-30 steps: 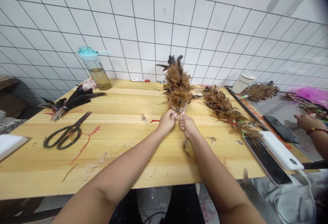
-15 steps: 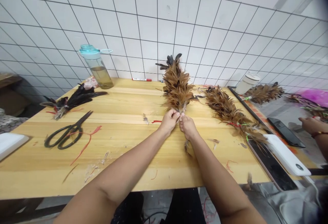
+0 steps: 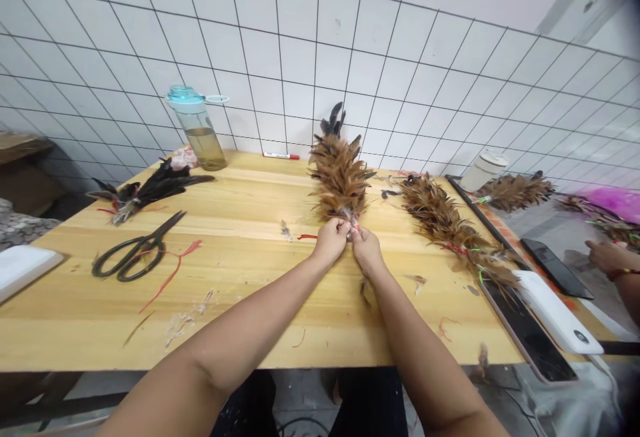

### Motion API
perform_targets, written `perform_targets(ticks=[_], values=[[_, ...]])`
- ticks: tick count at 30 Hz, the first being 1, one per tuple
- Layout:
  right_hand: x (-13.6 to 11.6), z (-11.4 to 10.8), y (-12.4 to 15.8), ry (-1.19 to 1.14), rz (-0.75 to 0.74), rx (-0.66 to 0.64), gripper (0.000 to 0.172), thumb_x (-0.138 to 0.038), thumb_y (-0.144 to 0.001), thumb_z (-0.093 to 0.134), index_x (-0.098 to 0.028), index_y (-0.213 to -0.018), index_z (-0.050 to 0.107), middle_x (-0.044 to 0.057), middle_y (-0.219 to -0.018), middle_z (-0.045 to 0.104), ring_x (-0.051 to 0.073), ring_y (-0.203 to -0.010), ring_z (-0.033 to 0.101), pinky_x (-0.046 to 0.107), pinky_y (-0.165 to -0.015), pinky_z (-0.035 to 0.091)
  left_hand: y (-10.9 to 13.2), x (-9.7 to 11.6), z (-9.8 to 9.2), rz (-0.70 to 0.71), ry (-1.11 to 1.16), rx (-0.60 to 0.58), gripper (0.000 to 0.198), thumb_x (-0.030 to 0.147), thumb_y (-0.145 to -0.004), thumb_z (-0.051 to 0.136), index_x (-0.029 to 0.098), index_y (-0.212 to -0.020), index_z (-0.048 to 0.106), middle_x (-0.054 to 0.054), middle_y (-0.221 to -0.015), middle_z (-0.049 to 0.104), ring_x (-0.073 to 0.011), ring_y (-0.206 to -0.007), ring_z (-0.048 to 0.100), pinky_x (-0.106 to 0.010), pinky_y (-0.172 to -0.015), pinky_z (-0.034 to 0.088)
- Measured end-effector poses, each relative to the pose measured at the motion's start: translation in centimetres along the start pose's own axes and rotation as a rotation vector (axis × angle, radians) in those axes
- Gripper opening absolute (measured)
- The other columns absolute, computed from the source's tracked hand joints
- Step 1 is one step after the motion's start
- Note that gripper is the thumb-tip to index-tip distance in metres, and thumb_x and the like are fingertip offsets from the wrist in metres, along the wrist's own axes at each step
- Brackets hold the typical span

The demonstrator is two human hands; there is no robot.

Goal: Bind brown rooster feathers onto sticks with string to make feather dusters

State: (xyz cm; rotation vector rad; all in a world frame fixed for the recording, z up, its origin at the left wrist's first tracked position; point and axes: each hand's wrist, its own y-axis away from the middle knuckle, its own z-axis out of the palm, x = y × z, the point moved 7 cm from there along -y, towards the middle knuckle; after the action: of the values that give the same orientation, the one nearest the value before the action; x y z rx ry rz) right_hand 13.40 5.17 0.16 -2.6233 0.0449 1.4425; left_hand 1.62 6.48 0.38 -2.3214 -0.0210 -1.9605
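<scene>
My left hand (image 3: 331, 242) and my right hand (image 3: 367, 248) meet at the base of a brown feather bundle (image 3: 339, 170) that stands up from the wooden table (image 3: 240, 270). Both hands are closed, fingers pinched on the bundle's lower end where a bit of red string shows. Dark feathers stick out at the bundle's top. A second brown feather bundle (image 3: 450, 224) lies flat to the right of my right hand.
Black scissors (image 3: 135, 250) and red string scraps lie at the left, with black feathers (image 3: 145, 187) and a water bottle (image 3: 197, 127) behind. A phone (image 3: 525, 330) and white power bank (image 3: 555, 310) sit at the right edge. Another person's hand (image 3: 607, 257) rests far right.
The feather bundle has tilted slightly back and left, and my hands have moved a little forward with it. The view has shifted slightly.
</scene>
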Motion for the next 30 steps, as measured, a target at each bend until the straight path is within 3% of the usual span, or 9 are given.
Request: perform_targets(ticks=[2,5,8,12,16,19,23,26,30], values=[[-0.5,-0.5,0.3,0.292,-0.027,0.030,0.028,-0.027,-0.093,0.039,-0.017,-0.095,0.065,0.010,-0.092,0.071,0.020,-0.086,0.064,0.028,-0.078,0.046,0.0,-0.1,0.0,-0.032,-0.040,0.000,0.011,0.020,-0.085,0.059,0.014,-0.079,0.065,-0.006,-0.079,0.070,-0.0149,-0.073,0.061,-0.026,-0.071,0.044],[-1.0,-0.7,0.8,0.504,-0.001,0.013,0.036,-0.031,-0.097,0.034,-0.016,-0.111,0.064,0.013,-0.102,0.072,0.022,-0.093,0.065,0.029,-0.080,0.045,0.0,-0.5,0.1,-0.081,-0.007,-0.027,0.011,0.021,-0.085,0.061,0.013,-0.080,0.066,-0.010,-0.086,0.072,-0.0171,-0.077,0.064,-0.027,-0.073,0.046],[-1.4,-0.8,1.0,0.567,0.014,-0.001,0.039,-0.031,-0.099,0.031,-0.017,-0.116,0.063,0.012,-0.103,0.072,0.022,-0.094,0.066,0.028,-0.080,0.044,0.1,-0.7,0.4,-0.093,0.108,-0.065,0.013,0.025,-0.084,0.062,0.013,-0.082,0.067,-0.012,-0.089,0.073,-0.0193,-0.080,0.066,-0.029,-0.074,0.048],[-1.9,-0.5,1.2,0.587,-0.039,-0.042,0.040,-0.028,-0.099,0.030,-0.016,-0.121,0.061,0.012,-0.111,0.071,0.022,-0.099,0.066,0.027,-0.084,0.044,0.4,0.1,0.8,0.004,0.208,-0.107,0.014,0.026,-0.087,0.060,0.015,-0.090,0.067,-0.016,-0.099,0.072,-0.0211,-0.087,0.066,-0.035,-0.082,0.049],[-1.7,-0.8,1.1,0.600,-0.038,-0.057,0.042,-0.028,-0.099,0.028,-0.015,-0.124,0.060,0.013,-0.117,0.069,0.022,-0.105,0.065,0.028,-0.088,0.044,0.5,1.3,0.3,0.048,0.142,-0.129,0.006,0.020,-0.082,0.064,0.017,-0.086,0.068,-0.016,-0.097,0.072,-0.0219,-0.085,0.066,-0.037,-0.080,0.049],[-1.0,-1.3,0.9,0.653,0.037,-0.063,0.044,-0.032,-0.100,0.027,-0.014,-0.121,0.062,0.015,-0.113,0.070,0.024,-0.103,0.065,0.030,-0.087,0.044,0.1,2.6,-1.4,0.096,0.033,-0.156,0.008,0.011,-0.075,0.066,0.018,-0.079,0.068,-0.011,-0.086,0.071,-0.0200,-0.077,0.064,-0.034,-0.074,0.048],[-0.8,-1.5,1.0,0.664,0.089,-0.080,0.045,-0.034,-0.100,0.027,-0.015,-0.123,0.061,0.015,-0.110,0.071,0.024,-0.100,0.066,0.031,-0.083,0.044,0.0,4.1,-7.0,0.175,-0.151,-0.148,0.010,0.015,-0.074,0.066,0.019,-0.065,0.063,-0.004,-0.067,0.063,-0.0174,-0.066,0.057,-0.031,-0.069,0.044],[-0.8,-1.2,1.2,0.638,0.105,-0.107,0.044,-0.037,-0.099,0.028,-0.019,-0.125,0.060,0.014,-0.111,0.071,0.024,-0.100,0.066,0.031,-0.082,0.044,0.7,4.3,-14.4,0.221,-0.296,-0.041,0.009,0.018,-0.079,0.057,0.019,-0.074,0.063,-0.006,-0.080,0.064,-0.0198,-0.079,0.058,-0.032,-0.078,0.045],[-1.0,-1.0,1.5,0.614,0.098,-0.117,0.042,-0.037,-0.100,0.029,-0.021,-0.123,0.061,0.013,-0.111,0.071,0.023,-0.100,0.067,0.030,-0.082,0.044,2.4,3.1,-25.4,0.230,-0.943,0.175,0.019,0.025,-0.085,0.046,0.017,-0.088,0.064,-0.013,-0.102,0.066,-0.0270,-0.102,0.057,-0.039,-0.096,0.042]])
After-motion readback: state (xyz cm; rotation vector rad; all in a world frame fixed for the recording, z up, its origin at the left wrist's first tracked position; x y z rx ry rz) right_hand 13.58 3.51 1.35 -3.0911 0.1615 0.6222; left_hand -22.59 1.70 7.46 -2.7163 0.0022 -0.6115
